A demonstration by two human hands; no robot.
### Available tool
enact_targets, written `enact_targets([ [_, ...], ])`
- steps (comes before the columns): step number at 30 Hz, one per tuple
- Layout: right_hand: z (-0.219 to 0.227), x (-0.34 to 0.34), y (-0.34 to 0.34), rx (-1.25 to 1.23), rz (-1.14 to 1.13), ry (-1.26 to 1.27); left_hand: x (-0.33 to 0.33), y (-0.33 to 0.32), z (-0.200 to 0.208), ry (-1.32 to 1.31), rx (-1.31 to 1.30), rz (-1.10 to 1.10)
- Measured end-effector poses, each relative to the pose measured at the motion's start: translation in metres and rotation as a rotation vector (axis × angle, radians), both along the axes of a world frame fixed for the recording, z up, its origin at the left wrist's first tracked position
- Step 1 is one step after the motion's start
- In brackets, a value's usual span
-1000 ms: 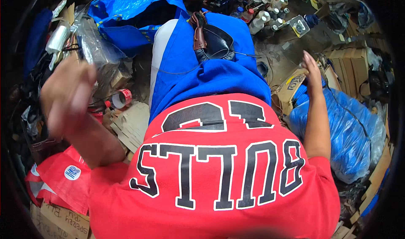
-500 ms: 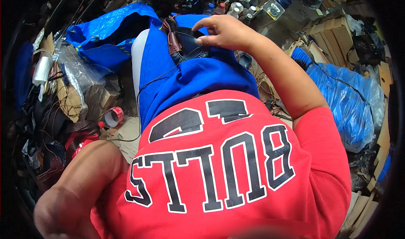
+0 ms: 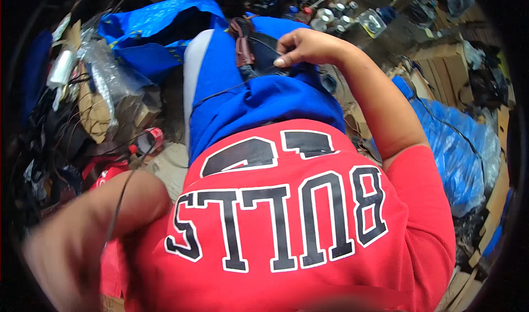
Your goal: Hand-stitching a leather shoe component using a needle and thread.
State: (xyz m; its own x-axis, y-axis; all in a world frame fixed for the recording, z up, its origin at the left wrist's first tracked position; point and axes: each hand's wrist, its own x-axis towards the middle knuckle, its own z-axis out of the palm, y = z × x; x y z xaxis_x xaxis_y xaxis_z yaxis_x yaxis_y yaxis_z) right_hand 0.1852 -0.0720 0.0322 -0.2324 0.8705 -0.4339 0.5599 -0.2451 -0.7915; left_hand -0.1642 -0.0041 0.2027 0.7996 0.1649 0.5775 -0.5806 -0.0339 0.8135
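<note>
Dark pouch-like object [image 3: 263,58] with a brown leather strap [image 3: 241,43] lay on the person's lap, on the blue trousers [image 3: 259,100], far from the body near the knee; its exact kind could not be told. Its long axis ran roughly away from the person, up the picture, along the thigh. The right hand [image 3: 306,46] rested directly on the far right edge of this object, fingers curled and narrow, thumb and fingertips pinched on its dark material or on a thin cord; which of the two could not be resolved. A thin black cable [image 3: 220,91] trailed from the object leftward across the trousers. The object lay just left of and beneath the right grip, touching it. The left hand [image 3: 60,257] was well apart, low at the left, heavily blurred; a thin dark wire [image 3: 118,202] crossed the forearm toward it, but whether that grip was closed or open could not be told. The right hand was clearly the nearer one. A red shirt [image 3: 286,229] with large black lettering filled the foreground. Outward, a blue tarp bag [image 3: 149,31] lay beyond the left knee, clear plastic wrap [image 3: 104,75] and cardboard to the left, a red tape roll [image 3: 150,140] on the floor, small metal fittings [image 3: 330,9] ahead, and a blue plastic sack [image 3: 452,141] to the right.
</note>
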Motion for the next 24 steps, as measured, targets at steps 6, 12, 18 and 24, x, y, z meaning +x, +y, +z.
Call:
enact_targets([
  [6,0.001,-0.004,-0.001,-0.031,-0.028,-0.071,0.084,0.031,-0.112,0.571,0.569,0.61],
  [12,0.002,-0.02,-0.02,0.125,-0.177,-0.217,0.121,0.021,-0.201,0.646,1.31,0.508],
  [18,-0.011,-0.025,-0.049,0.366,-0.409,-0.139,0.127,0.014,-0.203,0.605,1.296,0.789],
  [24,-0.024,-0.013,-0.039,0.092,-0.512,0.2,0.126,0.005,-0.197,0.787,1.198,0.721],
])
